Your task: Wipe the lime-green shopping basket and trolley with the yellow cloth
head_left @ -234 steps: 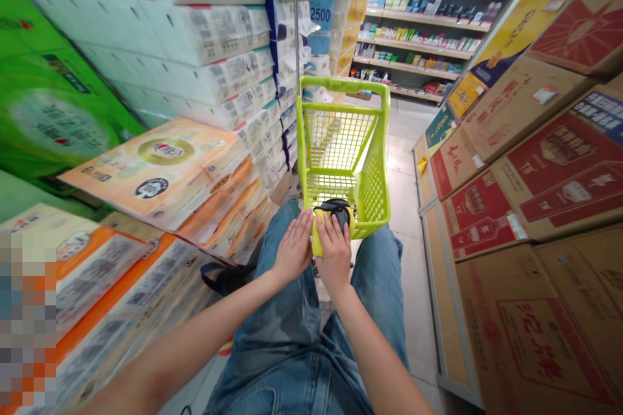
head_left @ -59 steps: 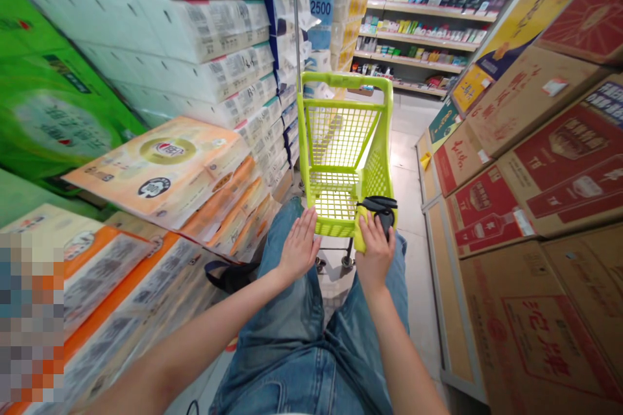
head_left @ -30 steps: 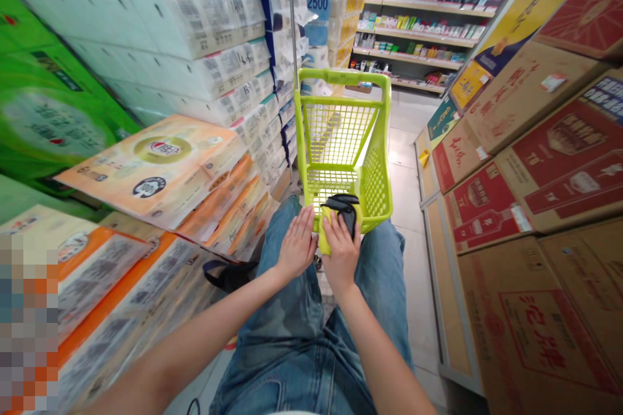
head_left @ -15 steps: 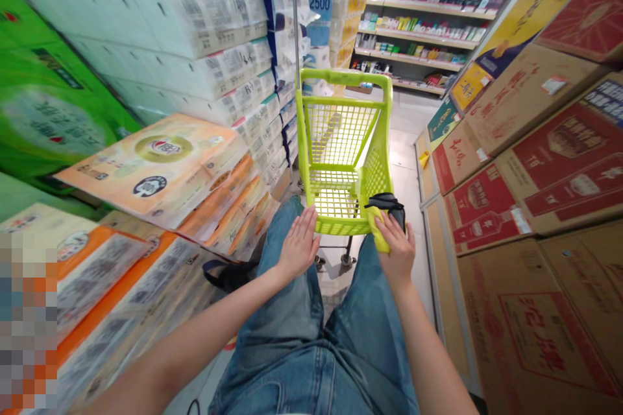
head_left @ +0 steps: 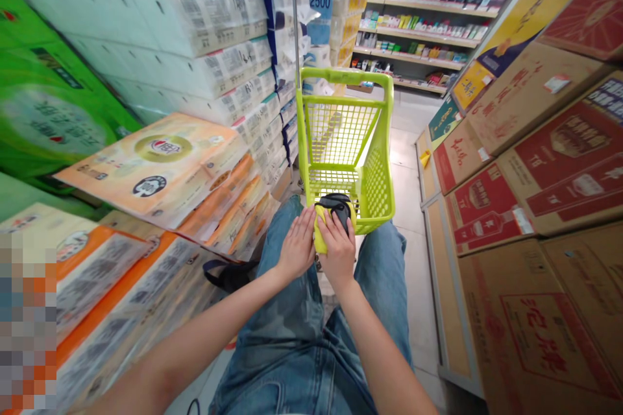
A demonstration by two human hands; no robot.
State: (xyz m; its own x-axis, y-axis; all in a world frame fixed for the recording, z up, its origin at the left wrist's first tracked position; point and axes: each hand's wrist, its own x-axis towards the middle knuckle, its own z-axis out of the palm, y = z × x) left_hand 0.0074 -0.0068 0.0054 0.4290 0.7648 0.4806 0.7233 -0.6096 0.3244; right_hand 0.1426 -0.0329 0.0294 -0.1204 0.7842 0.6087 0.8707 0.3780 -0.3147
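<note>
1. At 6 o'clock, nearest the camera, are the person's jeans. Both forearms reach over them toward 12.
2. The left hand lies open and flat with its fingers together. It holds nothing, and its fingertips touch the left edge of a yellow cloth.
3. Just at 3 o'clock of it, the right hand is laid flat with fingers spread. It presses the cloth onto the near rim of a lime-green cart. A black strap-like piece peeks out past the fingertips; I cannot tell what it is.
4. The cloth covers only the middle of the near rim. Judging by that, the work is on this edge, with the side walls and far handle not under the cloth.
5. The cart's basket shows nothing inside it.
6. At 9 o'clock are stacked tissue packs, and at 3 o'clock cardboard boxes.
7. Farthest, at 1 o'clock, are shelves of small goods.
</note>
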